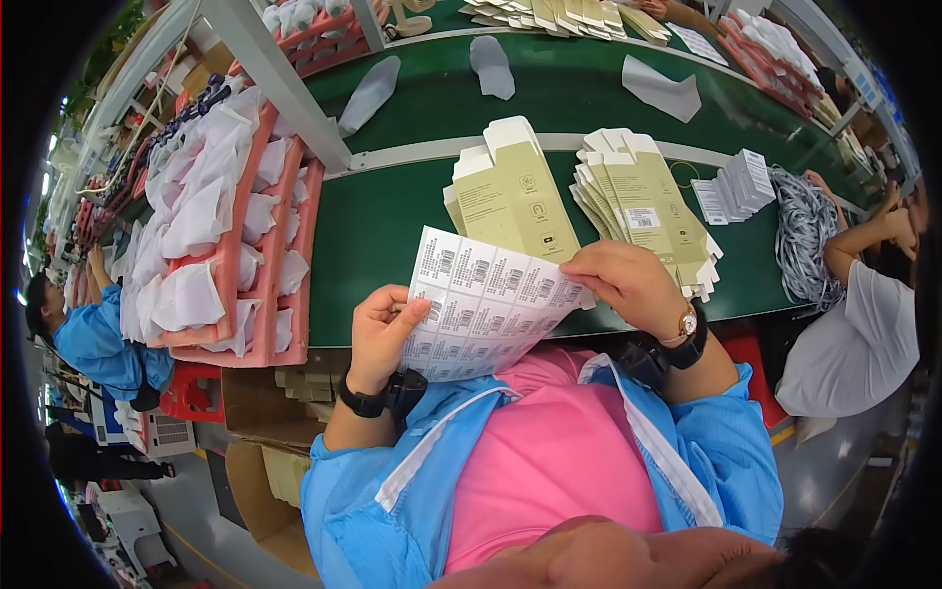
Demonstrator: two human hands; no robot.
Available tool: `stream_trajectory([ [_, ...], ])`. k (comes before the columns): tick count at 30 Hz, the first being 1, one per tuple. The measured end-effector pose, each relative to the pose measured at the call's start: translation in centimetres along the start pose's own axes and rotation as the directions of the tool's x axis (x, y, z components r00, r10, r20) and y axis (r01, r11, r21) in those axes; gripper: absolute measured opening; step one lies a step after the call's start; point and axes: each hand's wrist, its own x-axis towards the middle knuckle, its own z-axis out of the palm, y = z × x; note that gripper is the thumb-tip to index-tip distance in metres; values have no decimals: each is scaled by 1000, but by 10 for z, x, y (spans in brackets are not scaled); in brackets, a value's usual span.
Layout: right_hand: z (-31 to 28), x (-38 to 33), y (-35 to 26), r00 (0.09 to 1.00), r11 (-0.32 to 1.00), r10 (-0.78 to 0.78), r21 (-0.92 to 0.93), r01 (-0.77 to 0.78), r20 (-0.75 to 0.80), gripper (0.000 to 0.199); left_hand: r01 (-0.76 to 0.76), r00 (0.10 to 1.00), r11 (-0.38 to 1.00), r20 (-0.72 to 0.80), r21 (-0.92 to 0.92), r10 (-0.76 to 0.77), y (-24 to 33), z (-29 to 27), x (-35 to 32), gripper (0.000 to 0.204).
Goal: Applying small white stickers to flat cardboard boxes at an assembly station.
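Observation:
A white sheet of barcode stickers (481,306) is held up over the near edge of the green table. My left hand (377,334) pinches its left edge, thumb on top. At its upper right corner, my right hand (628,285) has thumb and finger closed on the sheet's edge; whether a single sticker is lifted there I cannot tell. Just beyond the sheet lies a stack of flat olive-and-white cartons (508,196), partly covered by it. Beyond my right hand is a second stack of flat cartons (628,182), the top one bearing a white barcode sticker (642,218).
Pink trays (265,294) piled with white-wrapped items stand at left beside a metal post (280,83). Folded white leaflets (738,185) and a bundle of grey cords (807,236) lie at right. White pouches (491,69) rest on the green belt (579,88). Other people sit on both sides.

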Motion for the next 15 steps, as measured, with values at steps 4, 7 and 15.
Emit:
stream_trajectory([
  [4, 3, -2, 2, 999, 999, -48, -16, 48, 2, 23, 32, 999, 999, 10, 2, -32, -4, -1, 0, 14],
  [7, 4, -2, 1, 996, 997, -80, -6, 80, 44, 23, 56, 998, 998, 15, -4, -56, -4, 0, 2, 14],
  [15, 14, -3, 8, 991, 994, -109, 31, 107, 84, 22, 137, 989, 991, 56, -11, -136, -8, 3, 1, 14],
])
